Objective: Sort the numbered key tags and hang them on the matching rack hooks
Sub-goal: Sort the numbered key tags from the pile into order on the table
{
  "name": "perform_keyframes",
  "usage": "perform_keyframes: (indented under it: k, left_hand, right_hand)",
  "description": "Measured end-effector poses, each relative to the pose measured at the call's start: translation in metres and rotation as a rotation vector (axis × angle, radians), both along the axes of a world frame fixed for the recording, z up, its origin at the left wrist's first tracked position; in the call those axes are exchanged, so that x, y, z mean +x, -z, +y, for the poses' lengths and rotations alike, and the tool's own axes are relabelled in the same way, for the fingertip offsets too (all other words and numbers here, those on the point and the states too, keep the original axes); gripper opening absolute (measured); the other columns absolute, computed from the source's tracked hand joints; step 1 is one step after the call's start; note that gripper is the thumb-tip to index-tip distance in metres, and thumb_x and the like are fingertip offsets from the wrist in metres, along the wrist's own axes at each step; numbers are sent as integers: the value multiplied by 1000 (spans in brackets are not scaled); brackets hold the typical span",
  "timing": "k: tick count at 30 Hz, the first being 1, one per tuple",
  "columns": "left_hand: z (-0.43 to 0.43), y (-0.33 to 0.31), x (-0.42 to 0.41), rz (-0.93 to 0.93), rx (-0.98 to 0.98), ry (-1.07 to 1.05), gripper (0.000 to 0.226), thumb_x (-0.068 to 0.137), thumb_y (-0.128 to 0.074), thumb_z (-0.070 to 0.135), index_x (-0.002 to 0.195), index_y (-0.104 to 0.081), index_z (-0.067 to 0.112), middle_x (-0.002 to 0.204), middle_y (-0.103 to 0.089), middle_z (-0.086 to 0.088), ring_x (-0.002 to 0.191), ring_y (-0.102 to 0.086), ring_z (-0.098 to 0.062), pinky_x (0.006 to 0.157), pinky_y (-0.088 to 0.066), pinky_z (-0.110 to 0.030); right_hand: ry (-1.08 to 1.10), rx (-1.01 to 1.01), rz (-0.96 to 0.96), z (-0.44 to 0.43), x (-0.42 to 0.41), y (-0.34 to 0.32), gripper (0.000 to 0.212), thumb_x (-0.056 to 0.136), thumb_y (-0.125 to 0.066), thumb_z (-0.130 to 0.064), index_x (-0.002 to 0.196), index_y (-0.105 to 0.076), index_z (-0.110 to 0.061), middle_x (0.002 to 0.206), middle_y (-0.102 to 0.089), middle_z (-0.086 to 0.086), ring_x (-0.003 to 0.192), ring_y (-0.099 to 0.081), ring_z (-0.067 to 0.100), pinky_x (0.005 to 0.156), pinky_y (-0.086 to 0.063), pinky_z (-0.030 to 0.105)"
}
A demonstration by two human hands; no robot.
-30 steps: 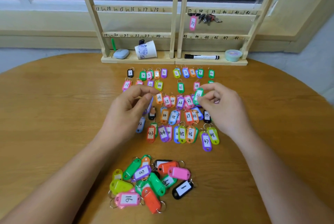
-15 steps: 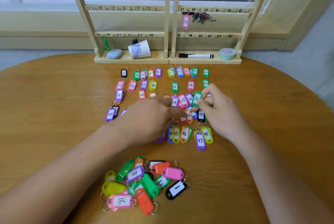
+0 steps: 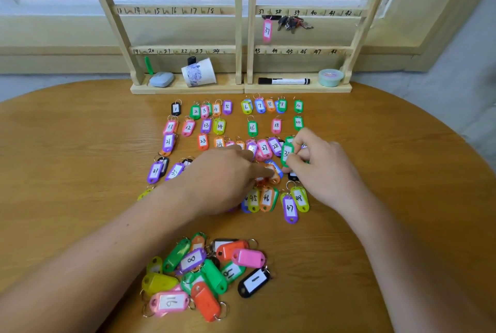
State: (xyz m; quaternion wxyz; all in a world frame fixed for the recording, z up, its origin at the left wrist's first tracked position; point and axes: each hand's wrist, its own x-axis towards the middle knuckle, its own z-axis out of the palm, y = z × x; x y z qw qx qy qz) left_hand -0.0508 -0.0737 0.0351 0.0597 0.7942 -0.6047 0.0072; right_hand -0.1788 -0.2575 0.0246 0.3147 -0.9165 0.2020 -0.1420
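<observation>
Numbered key tags lie in ordered rows (image 3: pixel 220 126) across the middle of the round wooden table (image 3: pixel 80 144). An unsorted heap of tags (image 3: pixel 204 271) sits near the front edge. My right hand (image 3: pixel 322 169) pinches a green tag (image 3: pixel 286 154) above the third row. My left hand (image 3: pixel 222 179) lies over the fourth row, its forefinger stretched out onto an orange tag (image 3: pixel 273 175); it hides several tags. The wooden rack (image 3: pixel 241 50) with numbered hooks stands at the back, a pink tag 37 (image 3: pixel 267 30) hanging on it.
A bunch of metal keys (image 3: pixel 292 22) hangs on the rack. On the rack's base lie a tipped paper cup (image 3: pixel 198 72), a blue-grey case (image 3: pixel 161 79), a black marker (image 3: pixel 284 81) and a small green tub (image 3: pixel 330 77). A window is behind.
My left hand has moved right from the left of the rows and now points into the fourth row. My right hand has stayed put with the green tag.
</observation>
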Motion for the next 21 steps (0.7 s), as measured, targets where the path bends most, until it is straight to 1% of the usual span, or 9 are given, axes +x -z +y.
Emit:
perform_keyframes:
  k: [4, 7, 9, 11, 13, 15, 17, 19, 21]
  left_hand:
    - [-5, -1, -2, -33, 17, 12, 50, 110, -45, 30, 157, -47, 49, 118, -64, 2, 114, -59, -24, 71, -38, -32]
    - [-8, 0, -1, -67, 39, 17, 51, 112, -42, 32, 158, -43, 51, 115, -61, 2, 114, -59, -23, 72, -38, -32]
    - [-8, 2, 2, -30, 1, 26, 50, 111, -45, 29, 156, -49, 49, 106, -60, 1, 107, -60, -25, 69, -35, -32]
    - [-5, 4, 5, 13, -71, 59, 47, 106, -49, 27, 149, -60, 44, 89, -50, 4, 93, -61, -27, 64, -34, -31]
    - [0, 1, 8, 28, -112, 51, 48, 102, -44, 30, 143, -67, 41, 84, -43, 8, 87, -61, -25, 60, -33, -30]
    - [7, -2, 14, 33, -135, 16, 46, 104, -43, 29, 140, -69, 41, 85, -43, 9, 91, -61, -22, 55, -27, -28]
    - [15, -8, 15, 33, -122, 4, 43, 105, -44, 28, 137, -71, 41, 87, -46, 9, 97, -62, -21, 55, -24, -26]
    - [17, -12, 13, 18, -62, -15, 44, 107, -41, 32, 139, -68, 44, 93, -51, 9, 106, -62, -22, 63, -31, -30]
    - [14, -15, 8, 17, 17, -49, 42, 111, -42, 34, 145, -61, 48, 104, -56, 9, 117, -59, -19, 70, -31, -29]
  right_hand:
    - [20, 37, -4, 0, 0, -1, 17, 97, -60, -22, 88, -46, -22, 67, -72, 6, 67, -72, 16, 52, -44, 38]
    - [40, 18, -31, -1, 2, 1, 15, 97, -59, -24, 91, -46, -23, 77, -77, 6, 59, -65, 20, 53, -48, 42]
    - [23, 15, -43, 0, 2, 2, 16, 99, -59, -24, 91, -45, -24, 77, -76, 7, 61, -65, 24, 53, -47, 44]
    - [3, 23, -74, 2, 2, 2, 17, 100, -60, -23, 91, -45, -25, 77, -76, 10, 60, -65, 26, 48, -43, 38]
    - [-8, 29, -109, 5, 1, -2, 18, 100, -60, -20, 90, -46, -24, 74, -74, 11, 52, -57, 23, 44, -36, 29]
    - [-41, 35, -123, 10, 0, -6, 18, 101, -61, -15, 90, -48, -20, 65, -70, 11, 47, -47, 19, 48, -35, 18]
    - [-84, 58, -118, 16, -2, -10, 16, 101, -62, -10, 91, -49, -12, 56, -60, 12, 46, -48, 11, 53, -37, 11]
    - [-108, 66, -118, 19, -3, -10, 16, 102, -61, -7, 92, -49, -7, 53, -54, 14, 46, -52, 2, 55, -37, 9]
    - [-97, 52, -127, 17, -1, -7, 17, 102, -61, -9, 91, -48, -11, 53, -54, 13, 45, -44, 10, 53, -37, 10]
